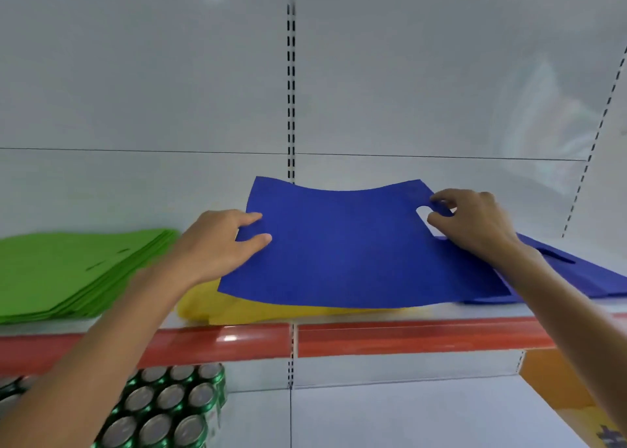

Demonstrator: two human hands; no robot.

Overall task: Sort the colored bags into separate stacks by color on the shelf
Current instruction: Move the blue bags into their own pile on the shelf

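Observation:
A flat blue bag hangs just above the middle of the shelf, held by both hands. My left hand pinches its left edge with thumb below and fingers on top. My right hand grips the right edge at the cut-out handle. Under the lifted bag lies a yellow bag, mostly hidden. A stack of green bags sits at the left of the shelf. More blue bags lie flat at the right, partly behind my right arm.
The shelf has a red front strip and a white back panel with a slotted upright. On the lower shelf at the left stand several green cans. An orange box sits at the lower right.

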